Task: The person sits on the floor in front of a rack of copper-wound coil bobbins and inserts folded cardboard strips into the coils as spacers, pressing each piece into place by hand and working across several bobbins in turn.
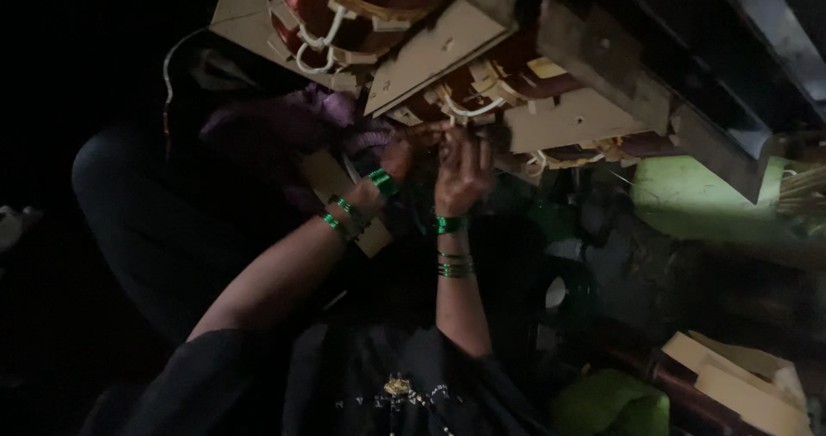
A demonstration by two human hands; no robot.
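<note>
Both my hands reach up to the underside of a large wound coil assembly [482, 83] with reddish copper windings, beige insulating boards and white sleeved leads. My left hand [397, 154] pinches at something small by the lower edge of the windings; what it grips is too dark to tell. My right hand [463, 174] is raised beside it, fingers curled against the same spot. Green bangles [453, 268] ring both wrists. A second coil [344, 15] sits above left.
A grey metal frame bar [654, 92] runs diagonally at the right. A purple cloth [284, 126] lies left of my hands. Beige card strips [731, 384] and a green object [611, 406] lie at lower right. The left side is dark.
</note>
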